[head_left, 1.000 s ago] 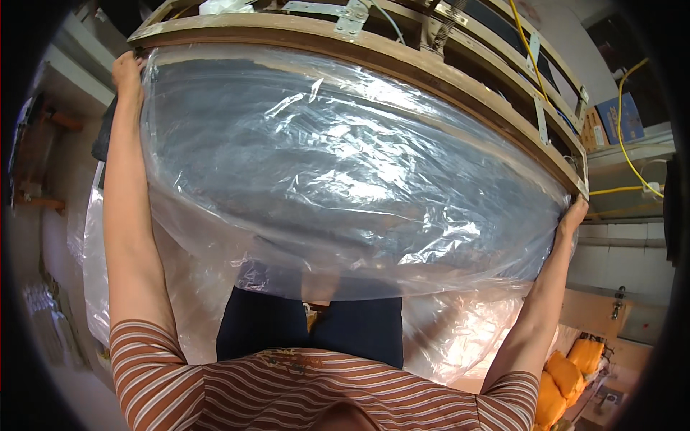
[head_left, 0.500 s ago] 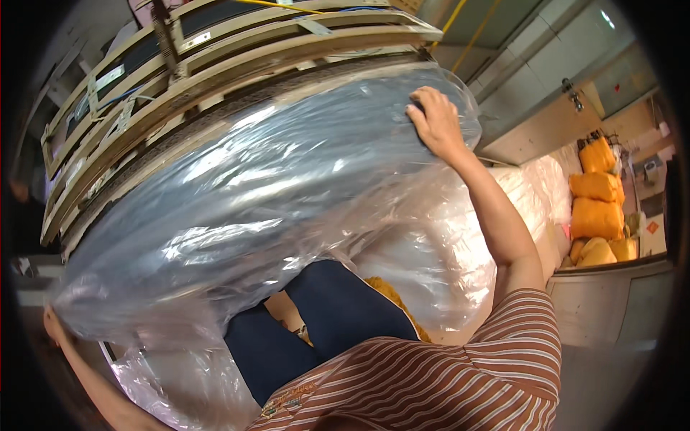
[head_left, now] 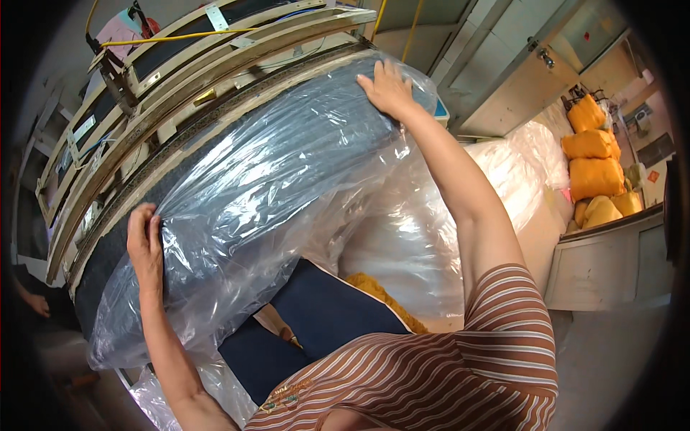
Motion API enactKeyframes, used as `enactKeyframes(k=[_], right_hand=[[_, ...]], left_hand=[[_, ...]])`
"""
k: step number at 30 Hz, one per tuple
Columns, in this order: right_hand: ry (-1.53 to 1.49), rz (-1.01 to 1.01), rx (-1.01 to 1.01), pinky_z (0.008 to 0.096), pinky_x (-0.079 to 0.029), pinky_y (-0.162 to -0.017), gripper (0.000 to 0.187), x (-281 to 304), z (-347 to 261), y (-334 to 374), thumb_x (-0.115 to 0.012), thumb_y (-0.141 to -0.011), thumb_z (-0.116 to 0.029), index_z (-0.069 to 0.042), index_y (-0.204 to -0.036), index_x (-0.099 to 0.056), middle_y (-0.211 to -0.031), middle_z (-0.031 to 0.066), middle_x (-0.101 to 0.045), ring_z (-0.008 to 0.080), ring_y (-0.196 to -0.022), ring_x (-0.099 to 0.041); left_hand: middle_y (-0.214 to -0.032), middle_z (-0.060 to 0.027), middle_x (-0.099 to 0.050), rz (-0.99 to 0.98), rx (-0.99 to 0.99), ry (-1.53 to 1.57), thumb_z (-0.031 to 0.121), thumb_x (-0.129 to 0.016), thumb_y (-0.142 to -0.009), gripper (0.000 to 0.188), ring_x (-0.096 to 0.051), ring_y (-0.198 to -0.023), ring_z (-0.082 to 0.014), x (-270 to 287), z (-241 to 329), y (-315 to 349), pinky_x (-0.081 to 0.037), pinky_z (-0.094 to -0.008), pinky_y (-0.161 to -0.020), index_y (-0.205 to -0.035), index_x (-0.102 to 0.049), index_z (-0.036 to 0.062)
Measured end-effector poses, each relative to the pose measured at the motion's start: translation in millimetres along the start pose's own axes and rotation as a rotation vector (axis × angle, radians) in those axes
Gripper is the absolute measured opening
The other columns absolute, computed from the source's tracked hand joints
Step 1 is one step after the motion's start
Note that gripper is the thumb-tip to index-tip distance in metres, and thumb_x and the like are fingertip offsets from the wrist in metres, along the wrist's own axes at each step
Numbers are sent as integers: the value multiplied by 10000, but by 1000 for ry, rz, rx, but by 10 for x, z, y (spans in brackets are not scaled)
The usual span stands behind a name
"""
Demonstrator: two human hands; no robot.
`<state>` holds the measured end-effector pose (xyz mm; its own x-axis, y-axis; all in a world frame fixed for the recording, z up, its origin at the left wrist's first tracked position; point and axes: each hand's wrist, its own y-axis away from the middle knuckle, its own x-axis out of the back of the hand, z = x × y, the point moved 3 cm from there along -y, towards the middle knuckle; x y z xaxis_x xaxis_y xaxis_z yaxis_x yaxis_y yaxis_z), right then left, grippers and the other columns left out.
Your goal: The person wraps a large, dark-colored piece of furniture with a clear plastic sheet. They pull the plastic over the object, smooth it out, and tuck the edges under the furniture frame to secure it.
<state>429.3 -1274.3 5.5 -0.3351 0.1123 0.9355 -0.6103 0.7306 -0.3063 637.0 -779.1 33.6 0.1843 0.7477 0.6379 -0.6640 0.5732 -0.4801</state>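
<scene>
A clear, crinkled plastic sheet (head_left: 244,197) lies over a long dark surface (head_left: 100,276) and hangs down toward my lap. My right hand (head_left: 390,92) rests on the sheet near its far right end, with the fingers spread and the thumb apart. At the sheet's left part, my left hand (head_left: 146,244) lies along the plastic, its fingers slightly bent with a gap between them. No plastic is visibly pinched in either hand. Loose folds (head_left: 402,237) of the same clear plastic gather beside my knees.
Behind the sheet runs a frame of wooden slats (head_left: 287,39) with metal plates, crossed by a yellow cord (head_left: 172,36). Plastic-wrapped bulk (head_left: 528,161) and stacked orange bundles (head_left: 593,176) stand at the right. Another person's hand (head_left: 37,304) shows at the far left.
My left hand has come off the sheet's far left end and moved up and right onto the plastic. My right hand stays on the right end, fingers now more stretched out.
</scene>
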Motion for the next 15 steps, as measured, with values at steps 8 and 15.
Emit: enactKeyframes(k=[8, 15], right_hand=[[-176, -13, 583, 526, -252, -1094, 567, 136, -790, 997, -445, -952, -420, 1, -1332, -440, -1427, 166, -406, 315, -1345, -338], [-176, -17, 669, 452, -286, -1071, 563, 347, -1201, 1403, -479, -954, -386, 18, -1344, -444, -1423, 180, -422, 336, -1327, -364]], left_hand=[[-796, -37, -484, 129, 196, -228, 89, -588, -923, 99, -451, -733, -105, 1860, -1180, 1182, -391, -218, -674, -929, -542, 2], [-798, -96, -471, 9, 141, -615, 17, -587, -898, 93, -470, -726, -195, 2955, -886, 2023, -402, -265, -687, -879, -555, -68]])
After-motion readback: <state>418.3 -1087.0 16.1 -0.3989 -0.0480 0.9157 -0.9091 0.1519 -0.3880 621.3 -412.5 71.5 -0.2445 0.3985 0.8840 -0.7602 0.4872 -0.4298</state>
